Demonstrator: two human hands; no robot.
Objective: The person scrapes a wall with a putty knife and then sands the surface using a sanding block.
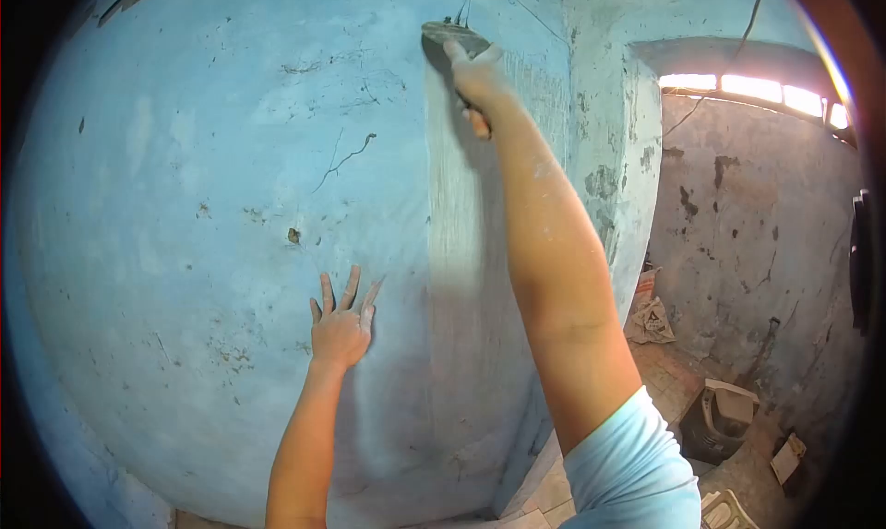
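Observation:
High on the blue wall, my right hand grips a wide scraper by its handle, which is mostly hidden by my fingers. The dark blade lies against the wall at the top of a pale, streaked vertical strip. Lower and to the left, my left hand rests on the wall with its fingers spread, holding nothing. A small dark hole in the plaster is just above and left of it.
To the right, a wall corner and a doorway lead to another stained wall. On the floor beyond stand a dark bin-like container and printed sacks. A thin wire hangs at the upper right.

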